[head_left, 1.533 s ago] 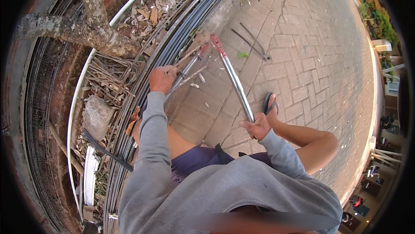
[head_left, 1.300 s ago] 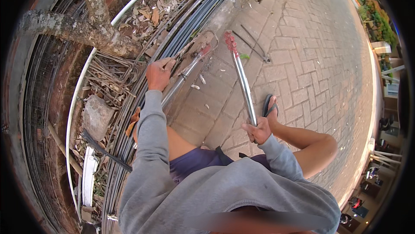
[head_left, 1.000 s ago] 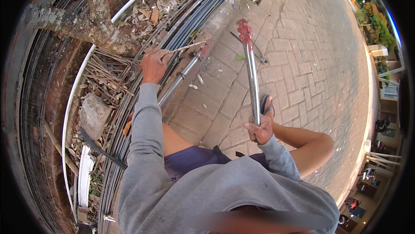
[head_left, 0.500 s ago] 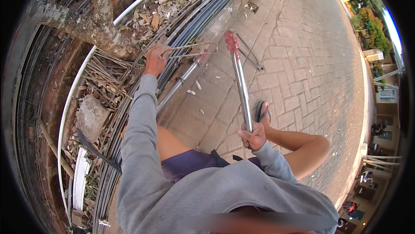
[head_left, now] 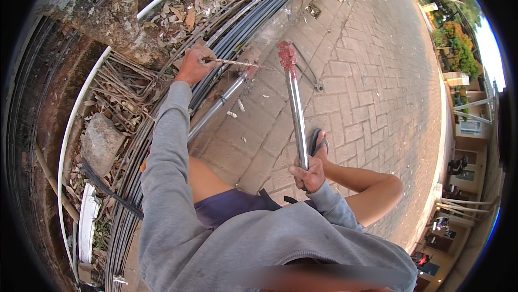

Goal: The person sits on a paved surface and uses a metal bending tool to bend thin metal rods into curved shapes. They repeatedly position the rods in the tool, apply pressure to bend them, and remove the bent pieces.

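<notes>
My left hand (head_left: 194, 65), at the upper middle left, grips a thin rusty bent rod (head_left: 237, 62) that reaches rightward above a steel handle (head_left: 216, 115) with a red end, resting low beside the bundled bars. My right hand (head_left: 307, 172) is wrapped round the lower end of a second long steel handle (head_left: 297, 119) of what looks like a bolt cutter, whose red head (head_left: 287, 57) points forward. I cannot make out whether the two red ends join. Behind that head, a bent dark bar (head_left: 310, 76) lies on the paving.
Long bundled steel bars (head_left: 253, 11) curve along the left beside dry leaves, bent rusty rods (head_left: 121, 79), a rock (head_left: 101, 142), a white pipe (head_left: 67, 130) and a forked trunk (head_left: 118, 33). Brick paving (head_left: 372, 103) extends right toward plants and buildings (head_left: 469, 173). My legs are bent below.
My left hand has moved forward and a little left with the rod. The right handle's red head swung rightward, then came back somewhat left. The view has shifted slightly.
</notes>
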Tool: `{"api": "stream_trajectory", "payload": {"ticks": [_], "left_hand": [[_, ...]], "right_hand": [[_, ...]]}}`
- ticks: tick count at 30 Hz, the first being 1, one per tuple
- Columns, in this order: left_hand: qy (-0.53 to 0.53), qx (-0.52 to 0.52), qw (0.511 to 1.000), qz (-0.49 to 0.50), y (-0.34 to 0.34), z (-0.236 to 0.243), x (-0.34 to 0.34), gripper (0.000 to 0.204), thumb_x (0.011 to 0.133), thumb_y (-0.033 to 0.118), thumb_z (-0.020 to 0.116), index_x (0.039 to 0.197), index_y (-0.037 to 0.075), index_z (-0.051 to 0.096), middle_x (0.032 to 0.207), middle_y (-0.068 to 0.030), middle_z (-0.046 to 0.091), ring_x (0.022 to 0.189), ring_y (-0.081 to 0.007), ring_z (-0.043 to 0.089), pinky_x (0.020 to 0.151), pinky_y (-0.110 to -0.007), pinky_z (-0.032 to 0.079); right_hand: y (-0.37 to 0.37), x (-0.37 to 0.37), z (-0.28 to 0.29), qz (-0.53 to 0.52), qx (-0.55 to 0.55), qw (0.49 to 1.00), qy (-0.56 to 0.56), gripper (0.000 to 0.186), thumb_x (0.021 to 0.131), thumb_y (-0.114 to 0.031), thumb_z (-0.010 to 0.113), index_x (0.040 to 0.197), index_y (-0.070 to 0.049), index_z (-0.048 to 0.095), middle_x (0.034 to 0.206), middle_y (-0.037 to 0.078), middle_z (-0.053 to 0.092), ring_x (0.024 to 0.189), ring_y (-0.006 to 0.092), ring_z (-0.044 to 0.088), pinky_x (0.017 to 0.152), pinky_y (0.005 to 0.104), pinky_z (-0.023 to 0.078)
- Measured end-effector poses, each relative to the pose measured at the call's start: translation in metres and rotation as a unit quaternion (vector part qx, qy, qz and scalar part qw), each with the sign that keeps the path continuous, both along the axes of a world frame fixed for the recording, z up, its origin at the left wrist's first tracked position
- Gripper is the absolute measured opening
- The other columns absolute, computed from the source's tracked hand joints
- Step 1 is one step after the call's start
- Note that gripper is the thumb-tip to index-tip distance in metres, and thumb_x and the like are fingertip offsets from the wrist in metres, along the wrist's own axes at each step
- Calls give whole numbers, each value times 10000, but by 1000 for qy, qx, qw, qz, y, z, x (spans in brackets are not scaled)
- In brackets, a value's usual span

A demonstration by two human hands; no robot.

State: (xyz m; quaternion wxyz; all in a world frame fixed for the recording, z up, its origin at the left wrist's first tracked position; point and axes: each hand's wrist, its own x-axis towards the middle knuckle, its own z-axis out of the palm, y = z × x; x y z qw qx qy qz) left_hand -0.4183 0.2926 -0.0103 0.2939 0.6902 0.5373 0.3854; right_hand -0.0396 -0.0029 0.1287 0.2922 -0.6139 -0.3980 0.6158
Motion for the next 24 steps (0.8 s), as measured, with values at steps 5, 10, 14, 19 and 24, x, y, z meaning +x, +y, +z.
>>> {"api": "stream_trajectory", "payload": {"ticks": [5,10,14,19,24], "left_hand": [[-28,64,996,55,1,-1,10,122,783,95,874,879,47,815,883,-114,757,873,-298,685,813,-426,544],[-3,88,994,62,5,-1,17,131,792,122,874,889,57,813,905,-113,769,927,-300,692,844,-427,544],[37,69,996,42,6,0,18,120,805,127,864,898,71,813,952,-112,781,971,-301,696,873,-424,542],[1,103,994,44,6,-6,22,116,846,68,805,961,51,815,1003,-129,784,1024,-324,707,917,-439,549],[-15,78,996,31,13,-19,26,230,849,-49,696,1033,36,806,1031,-172,773,1043,-351,718,912,-444,564]], "right_hand": [[-3,0,-4,-5,3,1000,1,330,938,-161,831,800,-54,551,538,10,539,391,100,492,372,258,355],[-6,1,-3,-1,7,1000,-6,326,937,-160,835,813,-52,553,538,7,536,388,100,483,372,260,352],[-9,0,-3,-7,4,1000,-10,302,926,-186,839,811,-41,601,544,11,554,410,91,488,393,265,358],[-14,2,0,-9,2,1000,-8,310,923,-197,839,799,-41,602,543,12,557,408,91,486,391,268,357],[-15,3,4,-4,-3,1000,-9,298,926,-187,829,789,-41,608,545,15,557,412,95,495,389,270,359]]}}
